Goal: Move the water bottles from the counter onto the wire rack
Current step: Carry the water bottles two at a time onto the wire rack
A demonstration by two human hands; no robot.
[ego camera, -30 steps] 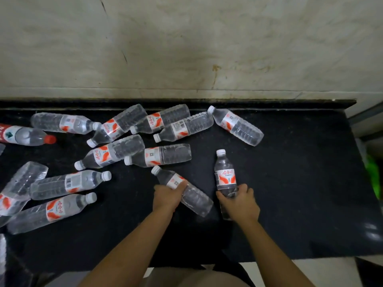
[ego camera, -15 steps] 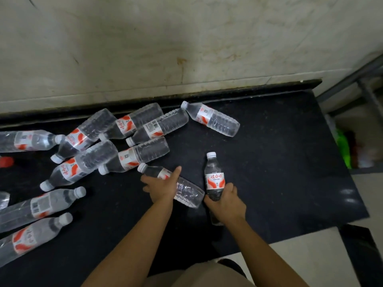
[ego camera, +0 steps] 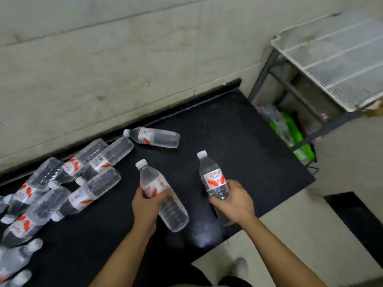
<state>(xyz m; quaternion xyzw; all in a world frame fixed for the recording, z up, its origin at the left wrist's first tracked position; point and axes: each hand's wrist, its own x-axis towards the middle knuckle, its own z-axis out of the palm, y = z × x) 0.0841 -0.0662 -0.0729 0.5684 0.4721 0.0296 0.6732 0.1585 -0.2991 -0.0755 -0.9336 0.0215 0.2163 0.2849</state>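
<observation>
My left hand (ego camera: 146, 206) grips a clear water bottle (ego camera: 160, 193) with a red and white label around its middle, cap pointing up and away. My right hand (ego camera: 233, 200) holds a second bottle (ego camera: 211, 176) by its lower half, nearly upright. Both bottles are lifted above the black counter (ego camera: 238, 141). Several more bottles lie on their sides at the counter's left, and one (ego camera: 153, 137) lies alone near the wall. The white wire rack (ego camera: 335, 59) stands at the upper right, beyond the counter's right end.
A pale stone wall (ego camera: 124, 69) runs behind the counter. Under the rack's dark metal frame (ego camera: 267, 73) sits a green and clear bundle (ego camera: 286, 129). Light floor (ego camera: 300, 245) and my shoe (ego camera: 239, 268) show at the lower right.
Both hands have lifted their bottles off the counter. The view has swung to the right, bringing the wire rack into sight and pushing the lying bottles to the left.
</observation>
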